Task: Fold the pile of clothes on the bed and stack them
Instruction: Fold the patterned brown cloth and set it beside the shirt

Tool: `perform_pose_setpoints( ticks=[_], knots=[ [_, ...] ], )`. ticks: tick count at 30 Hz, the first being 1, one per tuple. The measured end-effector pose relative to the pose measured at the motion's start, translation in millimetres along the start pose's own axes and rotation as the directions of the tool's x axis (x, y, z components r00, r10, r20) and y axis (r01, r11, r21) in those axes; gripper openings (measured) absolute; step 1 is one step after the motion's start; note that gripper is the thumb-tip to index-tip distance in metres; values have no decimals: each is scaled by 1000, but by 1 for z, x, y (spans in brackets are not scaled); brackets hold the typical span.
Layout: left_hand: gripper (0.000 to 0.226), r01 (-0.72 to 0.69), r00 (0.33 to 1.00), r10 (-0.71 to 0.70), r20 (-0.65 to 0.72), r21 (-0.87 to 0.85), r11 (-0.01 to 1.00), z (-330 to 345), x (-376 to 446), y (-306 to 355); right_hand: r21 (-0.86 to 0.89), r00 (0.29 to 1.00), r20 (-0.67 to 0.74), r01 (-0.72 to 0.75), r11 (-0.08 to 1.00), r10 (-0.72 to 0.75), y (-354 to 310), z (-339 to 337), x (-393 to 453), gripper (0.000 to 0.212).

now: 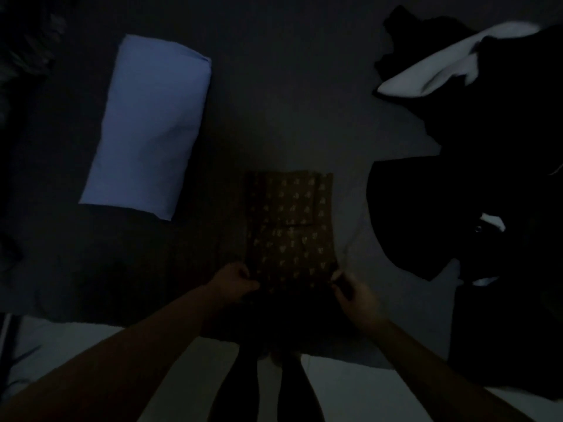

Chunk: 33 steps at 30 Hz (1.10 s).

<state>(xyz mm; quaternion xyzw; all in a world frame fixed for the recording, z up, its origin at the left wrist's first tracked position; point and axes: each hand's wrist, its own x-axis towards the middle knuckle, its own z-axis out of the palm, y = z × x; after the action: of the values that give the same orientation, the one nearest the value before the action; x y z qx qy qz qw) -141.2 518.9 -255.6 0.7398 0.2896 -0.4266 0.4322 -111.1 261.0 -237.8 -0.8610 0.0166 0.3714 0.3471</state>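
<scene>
Both hands pinching patterned garment (289,226), pale folded cloth (149,126) left, dark pile (487,178) right

Dim room. Both hands, left hand (236,280) and right hand (353,289), pinch near corners of patterned brown garment (289,220) on bed (274,117); dark clothes pile (487,162) right, folded blue piece (149,126) far left.

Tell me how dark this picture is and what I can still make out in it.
Head view: badly underexposed, with a bluish cast. The pale folded cloth and the white garment read clearly. The patterned garment shows faintly, pinched at its near corners by the left hand and right hand. The dark pile is only a silhouette; wide-angle bending shows at the edges.
</scene>
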Motion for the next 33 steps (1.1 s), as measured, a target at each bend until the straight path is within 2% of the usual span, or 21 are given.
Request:
perform_pose_setpoints(
  ticks=[2,3,5,6,8,10,11,13,14,15,16,17,20,23,26,28,30,31,33],
  knots=[
    [26,9,994,1,114,-82,997,-10,-15,-4,11,975,222,-35,999,32,-6,-17,-12,15],
    [24,35,981,-10,196,-124,992,-18,-21,-3,52,941,327,-112,992,89,-14,-29,-14,13],
    [19,73,948,-16,318,-169,983,-38,-26,9,151,864,466,-288,946,188,-32,-53,-9,11],
    [15,88,944,-23,330,-183,979,-49,-25,19,200,844,494,-343,918,207,-43,-63,-2,12],
    [10,146,952,-61,301,-267,953,-70,-13,38,334,867,445,-392,857,223,-63,-77,23,17],
    [47,163,971,-60,231,-459,873,-85,3,54,518,924,254,-381,766,288,-73,-83,57,20],
    [60,149,981,-46,187,-589,794,-88,10,59,599,938,118,-329,730,326,-72,-82,75,23],
    [45,41,998,-61,2,-766,642,-84,25,67,615,920,-131,-216,758,369,-61,-73,100,32],
    [37,-33,986,-101,-130,-756,654,-79,31,67,587,902,-189,-213,781,388,-51,-65,107,37],
    [37,-61,955,-151,-256,-666,744,-72,38,61,555,889,-199,-245,795,413,-42,-55,109,40],
    [48,-45,935,-163,-314,-562,826,-63,41,57,534,885,-165,-290,794,435,-38,-45,105,43],
    [64,17,933,-184,-309,-472,881,-52,41,52,512,888,-111,-334,791,446,-36,-35,99,49],
    [93,154,942,-277,-191,-488,859,-26,39,48,491,874,-29,-410,769,484,-37,-13,89,64],
    [99,155,938,-299,-175,-560,814,-16,49,56,521,856,-7,-438,733,517,-36,-2,91,73],
    [104,206,941,-328,-87,-621,756,-20,62,70,622,864,35,-412,666,502,-39,2,101,76],
    [99,218,954,-298,-12,-655,723,-29,67,82,681,882,55,-376,629,467,-44,2,110,78],
    [83,205,966,-257,15,-647,735,-35,70,91,724,895,116,-373,579,431,-55,1,116,70],
    [73,156,977,-212,-21,-611,776,-38,72,97,735,909,109,-346,583,403,-64,-2,120,61],
    [54,-33,977,-86,-197,-535,844,-51,76,112,743,944,-6,-216,633,329,-85,-15,133,43]
  ],
)
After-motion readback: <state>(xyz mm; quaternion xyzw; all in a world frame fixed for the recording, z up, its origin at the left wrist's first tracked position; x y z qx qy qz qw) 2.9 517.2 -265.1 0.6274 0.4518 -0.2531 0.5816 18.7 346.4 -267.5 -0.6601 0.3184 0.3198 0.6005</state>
